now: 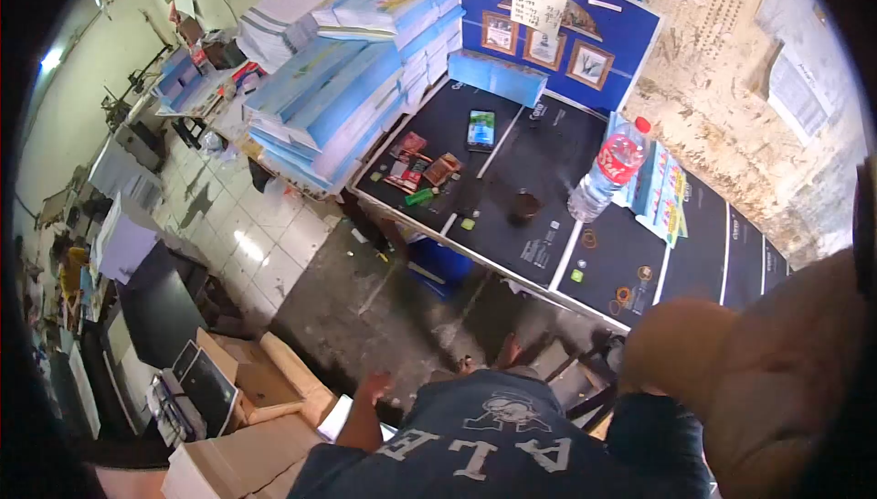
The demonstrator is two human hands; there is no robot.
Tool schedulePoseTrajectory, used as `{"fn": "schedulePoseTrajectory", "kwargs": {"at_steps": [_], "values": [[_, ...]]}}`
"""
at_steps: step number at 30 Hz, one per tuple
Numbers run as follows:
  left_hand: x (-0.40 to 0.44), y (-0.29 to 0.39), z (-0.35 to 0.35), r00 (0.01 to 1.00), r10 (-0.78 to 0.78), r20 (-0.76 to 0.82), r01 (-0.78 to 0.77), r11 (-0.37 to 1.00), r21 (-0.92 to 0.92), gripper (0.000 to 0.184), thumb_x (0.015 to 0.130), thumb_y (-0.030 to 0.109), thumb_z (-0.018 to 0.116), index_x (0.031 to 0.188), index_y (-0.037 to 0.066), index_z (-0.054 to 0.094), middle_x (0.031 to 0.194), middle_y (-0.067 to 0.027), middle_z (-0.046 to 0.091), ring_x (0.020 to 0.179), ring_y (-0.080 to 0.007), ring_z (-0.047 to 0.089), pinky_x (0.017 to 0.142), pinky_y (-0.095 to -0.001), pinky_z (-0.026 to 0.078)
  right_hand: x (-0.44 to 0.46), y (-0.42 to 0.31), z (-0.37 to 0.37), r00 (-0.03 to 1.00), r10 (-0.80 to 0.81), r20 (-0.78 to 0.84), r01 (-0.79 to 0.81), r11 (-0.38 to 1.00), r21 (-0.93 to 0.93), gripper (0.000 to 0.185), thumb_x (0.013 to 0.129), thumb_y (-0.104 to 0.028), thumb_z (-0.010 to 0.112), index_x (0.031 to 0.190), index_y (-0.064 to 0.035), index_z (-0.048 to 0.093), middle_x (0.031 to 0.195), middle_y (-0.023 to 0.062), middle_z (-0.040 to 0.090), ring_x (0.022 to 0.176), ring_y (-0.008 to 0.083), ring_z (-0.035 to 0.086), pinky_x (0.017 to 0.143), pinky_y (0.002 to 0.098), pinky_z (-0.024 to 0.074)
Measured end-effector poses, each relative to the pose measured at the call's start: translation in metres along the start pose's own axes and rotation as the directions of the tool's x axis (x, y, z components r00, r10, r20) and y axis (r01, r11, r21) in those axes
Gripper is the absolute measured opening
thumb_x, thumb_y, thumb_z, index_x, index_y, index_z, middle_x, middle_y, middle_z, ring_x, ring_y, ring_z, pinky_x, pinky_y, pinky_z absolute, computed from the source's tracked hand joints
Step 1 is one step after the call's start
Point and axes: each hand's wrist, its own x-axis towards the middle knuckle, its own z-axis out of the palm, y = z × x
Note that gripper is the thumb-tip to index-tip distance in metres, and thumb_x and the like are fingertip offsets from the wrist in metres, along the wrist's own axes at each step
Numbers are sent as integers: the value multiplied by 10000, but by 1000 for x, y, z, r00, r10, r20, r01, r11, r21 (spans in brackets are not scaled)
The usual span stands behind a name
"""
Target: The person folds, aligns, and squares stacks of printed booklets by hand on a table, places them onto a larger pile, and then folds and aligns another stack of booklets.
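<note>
My left hand (373, 387) hangs low beside my dark shirt (498, 435), over the floor near an open cardboard box (251, 366). Its small visible fingers look stretched out, with nothing seen in them. On the right, my bent right arm (740, 353) is raised close to the camera; the hand itself is out of view. Before me stands a black-topped table (512, 165). On it are a phone (481, 130) with a lit screen, a plastic bottle (610, 170) with a red cap and label, several small packets (411, 165) and a green lighter (420, 196).
Tall stacks of blue-covered books (329, 106) stand at the table's left. A blue board (566, 33) with framed pictures leans on the wall. Booklets (660, 193) lie behind the bottle, rubber bands (623, 295) near the front edge. Tiled floor (247, 225) runs left.
</note>
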Motion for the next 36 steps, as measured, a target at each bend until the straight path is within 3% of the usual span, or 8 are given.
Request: {"fn": "schedulePoseTrajectory", "kwargs": {"at_steps": [3,5,7,23,27,28,30,36], "values": [[66,-16,-28,746,515,422,-625,326,709,333,828,259,684,1100,70,647,1057,-111,679,902,-293,650,786,-461,523,2,3,-9,1000,-23,13,23,998,-55,389,932,-354,538,1131,-29,463,942,177,551,858,245,497,750,380,370],[69,-4,-19,570,689,448,-544,-92,834,291,873,265,623,1061,46,660,1071,-150,678,888,-311,656,789,-465,519,-2,2,-14,999,-41,8,41,997,-68,357,935,-331,539,1104,-23,476,919,172,550,832,240,497,727,372,375],[60,-19,-14,921,389,34,-349,780,520,274,858,243,608,1034,45,677,1142,-195,665,971,-348,667,854,-466,525,-3,3,-19,998,-55,0,55,993,-100,327,938,-308,540,1077,-17,489,896,166,548,806,234,496,704,365,380],[-18,-2,6,990,-113,85,115,993,-25,164,908,278,588,1021,160,604,917,-33,580,859,-183,602,651,-333,424,-30,24,-90,955,-130,-267,-48,820,-570,191,961,-124,548,861,31,596,712,125,537,598,192,490,520,308,417],[-19,-11,13,860,428,278,-487,850,198,195,950,322,534,1040,161,596,895,-22,568,830,-163,586,633,-327,420,-94,49,-139,903,25,-429,-305,740,-600,236,964,-104,565,775,33,599,649,95,518,529,158,468,464,271,378],[-23,0,23,963,205,176,-223,970,91,203,955,338,533,1035,162,596,884,-19,570,792,-165,578,627,-330,417,-120,52,-163,885,91,-457,-368,739,-565,275,963,-117,581,728,25,582,621,72,501,500,131,446,443,245,332],[-27,16,42,996,-75,44,79,992,-99,222,956,355,537,1039,159,601,887,-20,576,777,-170,571,644,-344,417,-166,62,-197,775,192,-603,-580,596,-556,380,991,-189,585,659,-15,522,574,9,430,492,91,379,448,233,268],[20,7,82,974,172,149,-216,904,369,284,933,367,567,1089,140,638,978,-46,608,912,-195,575,784,-411,437,-376,43,-386,472,450,-758,-808,-122,-576,589,1053,-439,437,671,0,530,571,26,414,534,122,350,494,341,287]]}}
